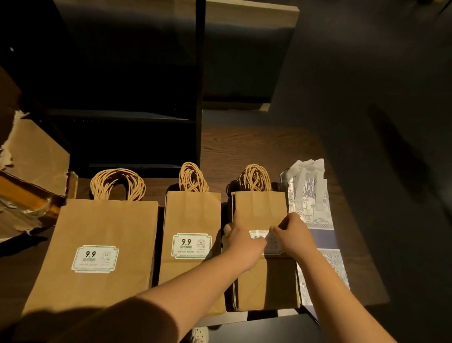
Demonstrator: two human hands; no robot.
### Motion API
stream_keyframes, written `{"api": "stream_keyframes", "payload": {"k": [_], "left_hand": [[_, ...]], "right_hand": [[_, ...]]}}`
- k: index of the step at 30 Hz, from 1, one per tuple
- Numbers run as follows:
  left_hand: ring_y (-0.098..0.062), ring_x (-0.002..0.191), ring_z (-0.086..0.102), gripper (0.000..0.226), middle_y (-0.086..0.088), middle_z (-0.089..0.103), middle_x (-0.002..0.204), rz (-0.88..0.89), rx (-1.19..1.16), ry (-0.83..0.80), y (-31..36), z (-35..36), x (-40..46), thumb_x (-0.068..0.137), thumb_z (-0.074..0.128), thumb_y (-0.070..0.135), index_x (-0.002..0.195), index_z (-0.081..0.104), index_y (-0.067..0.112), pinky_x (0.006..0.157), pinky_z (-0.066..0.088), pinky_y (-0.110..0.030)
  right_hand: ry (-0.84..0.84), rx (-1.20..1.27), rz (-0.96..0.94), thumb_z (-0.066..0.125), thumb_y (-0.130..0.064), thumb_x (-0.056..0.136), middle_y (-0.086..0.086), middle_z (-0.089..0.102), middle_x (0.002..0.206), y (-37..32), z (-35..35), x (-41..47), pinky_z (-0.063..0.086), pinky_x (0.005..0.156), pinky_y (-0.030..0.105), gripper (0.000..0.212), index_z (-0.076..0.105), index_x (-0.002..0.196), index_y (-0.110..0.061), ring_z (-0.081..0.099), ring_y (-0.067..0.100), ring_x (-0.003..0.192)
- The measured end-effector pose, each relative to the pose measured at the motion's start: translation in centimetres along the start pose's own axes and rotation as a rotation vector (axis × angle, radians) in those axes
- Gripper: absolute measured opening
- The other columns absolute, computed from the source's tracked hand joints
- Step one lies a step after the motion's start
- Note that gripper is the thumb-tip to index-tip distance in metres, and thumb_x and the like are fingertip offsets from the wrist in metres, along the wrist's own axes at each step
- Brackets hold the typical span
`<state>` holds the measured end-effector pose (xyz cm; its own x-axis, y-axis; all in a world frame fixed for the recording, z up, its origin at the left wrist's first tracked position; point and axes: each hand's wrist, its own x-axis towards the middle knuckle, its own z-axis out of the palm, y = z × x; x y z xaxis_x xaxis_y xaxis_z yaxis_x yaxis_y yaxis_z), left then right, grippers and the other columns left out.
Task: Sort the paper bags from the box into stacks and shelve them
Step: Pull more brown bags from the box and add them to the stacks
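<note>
Three bag stacks lie side by side, sorted by size. Left hand (237, 241) and right hand (291, 234) grip the right stack (259, 209) by its sides, probably squaring it for the shelf (121, 114).

Both arms extended forward; left hand (242, 244) and right hand (294, 235) close together, fingers curled downward

Three stacks of brown paper bags lie side by side on the desk (248, 148): a large stack (100, 242) on the left, a middle stack (191, 217), and a right stack (259, 209). That's three bundles of twisted handles, one per stack. Two white "9.9" labels show in full, a third is half covered. One stack of white printed bags (311, 205) lies at far right. One torn cardboard box (31, 161) is on the left. Two hands are in view, left hand (243, 245) and right hand (292, 236).
</note>
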<state>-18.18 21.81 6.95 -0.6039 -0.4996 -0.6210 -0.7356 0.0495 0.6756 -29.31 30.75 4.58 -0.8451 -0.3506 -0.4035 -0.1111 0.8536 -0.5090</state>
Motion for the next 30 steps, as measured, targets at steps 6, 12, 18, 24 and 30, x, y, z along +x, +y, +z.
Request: {"api": "stream_keyframes", "payload": {"k": [6,12,18,24,30], "left_hand": [[-0.027,0.123,0.041,0.086,-0.007,0.034,0.139,-0.015,0.0,0.026,-0.1,0.1,0.5,0.086,0.062,0.027,0.151,0.008,0.034,0.087,0.046,-0.034],[-0.027,0.128,0.037,0.089,-0.007,0.034,0.141,-0.011,0.017,0.025,-0.3,0.0,0.4,0.085,0.063,0.027,0.152,0.005,0.032,0.092,0.04,-0.033],[-0.028,0.126,0.047,0.095,-0.005,0.037,0.148,0.073,-0.041,-0.014,0.1,-1.0,0.4,0.078,0.06,0.03,0.148,-0.001,0.046,0.095,0.051,-0.044],[-0.024,0.128,0.046,0.083,-0.002,0.028,0.156,0.145,-0.117,0.009,0.3,-4.6,-0.7,0.094,0.051,0.021,0.153,-0.003,0.042,0.096,0.047,-0.032],[-0.021,0.141,0.032,0.077,0.002,0.025,0.159,0.241,-0.189,0.151,-1.2,-10.6,-1.2,0.094,0.056,0.017,0.154,0.011,0.037,0.106,0.035,-0.033]], "right_hand": [[-0.015,-0.031,0.024,0.068,-0.023,0.086,0.015,0.058,0.102,0.1,1.2,1.1,0.054,0.074,0.039,0.031,0.051,0.105,-0.004,0.059,0.029,0.093],[-0.014,-0.089,0.055,0.068,-0.03,0.086,0.018,0.054,0.114,0.2,1.8,1.3,0.052,0.088,0.043,0.04,0.051,0.112,-0.004,0.057,0.032,0.101],[0.178,-0.174,-0.126,0.061,-0.025,0.09,0.016,0.043,0.13,-2.2,0.9,-1.0,0.037,0.102,0.041,0.05,0.044,0.133,-0.006,0.042,0.033,0.12],[0.143,0.052,-0.356,0.059,-0.017,0.093,0.003,0.052,0.126,-7.5,1.5,-3.3,0.046,0.092,0.03,0.035,0.053,0.127,-0.013,0.053,0.017,0.112],[-0.017,0.288,-0.251,0.058,-0.022,0.095,0.001,0.054,0.135,-11.6,4.1,-4.3,0.047,0.099,0.033,0.043,0.046,0.136,-0.014,0.053,0.017,0.122]]}}
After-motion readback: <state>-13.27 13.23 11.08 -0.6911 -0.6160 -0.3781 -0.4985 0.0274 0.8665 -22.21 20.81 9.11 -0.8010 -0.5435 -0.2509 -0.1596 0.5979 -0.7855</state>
